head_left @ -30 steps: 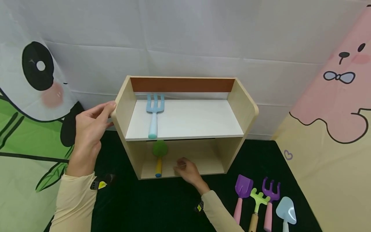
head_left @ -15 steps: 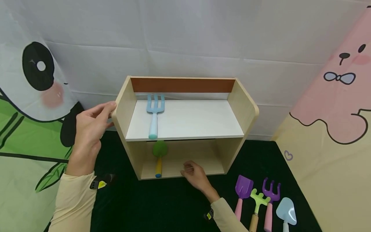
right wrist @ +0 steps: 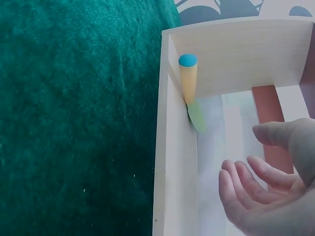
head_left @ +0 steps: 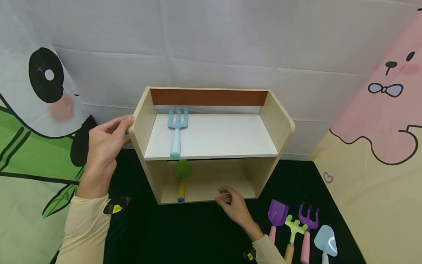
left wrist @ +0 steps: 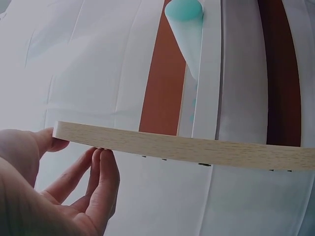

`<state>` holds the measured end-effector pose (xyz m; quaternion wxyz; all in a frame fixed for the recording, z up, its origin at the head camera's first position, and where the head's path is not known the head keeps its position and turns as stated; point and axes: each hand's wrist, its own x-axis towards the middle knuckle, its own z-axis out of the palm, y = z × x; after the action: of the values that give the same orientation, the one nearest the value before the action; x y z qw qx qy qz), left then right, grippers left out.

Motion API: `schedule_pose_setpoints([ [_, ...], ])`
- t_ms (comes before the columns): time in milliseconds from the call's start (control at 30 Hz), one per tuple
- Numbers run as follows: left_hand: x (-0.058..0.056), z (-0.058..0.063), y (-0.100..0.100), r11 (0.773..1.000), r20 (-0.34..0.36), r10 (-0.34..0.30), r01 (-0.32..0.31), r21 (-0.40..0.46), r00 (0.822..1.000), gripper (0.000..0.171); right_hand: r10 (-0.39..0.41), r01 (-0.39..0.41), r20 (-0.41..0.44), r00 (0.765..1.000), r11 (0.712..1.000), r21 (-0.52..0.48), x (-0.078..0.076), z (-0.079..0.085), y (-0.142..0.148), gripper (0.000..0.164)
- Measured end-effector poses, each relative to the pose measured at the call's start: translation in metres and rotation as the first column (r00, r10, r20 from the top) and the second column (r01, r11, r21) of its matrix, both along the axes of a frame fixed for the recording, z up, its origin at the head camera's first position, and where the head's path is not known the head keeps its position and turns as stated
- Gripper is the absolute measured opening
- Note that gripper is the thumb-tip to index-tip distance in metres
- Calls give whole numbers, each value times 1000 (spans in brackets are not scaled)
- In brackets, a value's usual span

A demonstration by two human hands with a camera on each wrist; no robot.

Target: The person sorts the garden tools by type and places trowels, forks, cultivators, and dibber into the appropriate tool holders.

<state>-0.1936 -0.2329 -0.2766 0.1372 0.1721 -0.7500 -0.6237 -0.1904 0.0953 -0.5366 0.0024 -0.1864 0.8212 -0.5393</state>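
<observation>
A two-tier wooden shelf (head_left: 284, 137) stands in the middle of the head view. My left hand (head_left: 106, 146) pinches the front edge of its left side panel (left wrist: 147, 142), thumb on one face and fingertips on the other. On the white upper board lies a light blue toy garden fork (head_left: 176, 137), prongs toward the back. A toy trowel (head_left: 182, 176) with a green blade and yellow handle lies on the left of the lower tier. My right hand (head_left: 235, 206) is in front of the lower tier's right half, fingers loosely bent and holding nothing.
At the right on the dark green cloth (head_left: 184, 234) lie a purple shovel (head_left: 277, 212), a lime green rake (head_left: 294, 227), a purple fork (head_left: 308, 220) and a pale blue trowel (head_left: 325, 240). A white sheet (head_left: 211, 44) hangs behind the shelf.
My right hand has drawn back to the right, away from the green trowel, its fingers loosening. My left hand keeps its hold on the shelf, and the tools stay where they were.
</observation>
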Motion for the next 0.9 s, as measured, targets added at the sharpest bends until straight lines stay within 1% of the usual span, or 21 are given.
schedule_pose_setpoints([
  [133,-1,0,1,1000,-12,-1,1,0,1000,60,-35,34,-27,999,999,-10,5,1,10,31],
  [333,-1,-1,1,1000,-7,1,-1,4,1000,61,-88,88,0,996,996,-14,13,3,21,34],
  [433,-1,-1,1,1000,-5,-1,1,10,1000,60,-129,129,1,992,992,-12,18,7,25,31],
  [500,-2,-2,1,1000,-4,-6,6,16,1000,59,-162,162,2,987,986,-27,22,12,28,29],
  [667,-2,-1,1,1000,-10,2,-1,7,1000,60,-225,225,10,974,973,-51,38,34,36,26],
  [733,-2,-1,1,1000,-9,4,-4,5,1000,61,-240,240,17,971,969,-51,41,38,40,26],
  [800,-2,-2,0,1000,-7,2,-2,8,1000,60,-254,254,25,967,966,-39,41,33,46,27],
  [900,-1,-3,0,1000,-2,1,-1,11,1000,60,-271,272,66,960,962,-8,39,22,56,31],
])
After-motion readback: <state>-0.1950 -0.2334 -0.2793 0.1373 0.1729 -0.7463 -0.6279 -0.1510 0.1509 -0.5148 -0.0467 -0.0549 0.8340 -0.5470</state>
